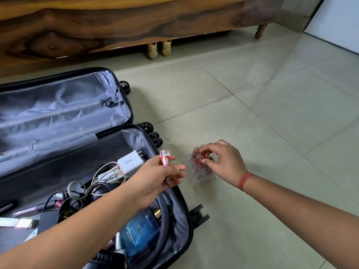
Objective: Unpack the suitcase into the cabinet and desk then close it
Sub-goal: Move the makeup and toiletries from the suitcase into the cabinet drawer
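While I watch through the head camera, the suitcase lies wide open on the tiled floor, its grey-lined lid flat to the far side and its wheels pointing right. My left hand hangs over the near half's right edge, with thumb and fingers pinched round a small red tube that has a clear cap and stands roughly upright.

My right hand, with a red thread at the wrist, is out over the floor just beside the suitcase. Its fingers are curled down and pinch the top of a clear plastic pouch that rests on the tiles. Red pieces show through the plastic, but I cannot tell what they are.

The near half is packed. A white charger lies near the far wall, and pale cables loop beside it. A blue box sits under my left forearm, with dark items to its left. Beyond the suitcase stands dark wooden furniture on turned legs.
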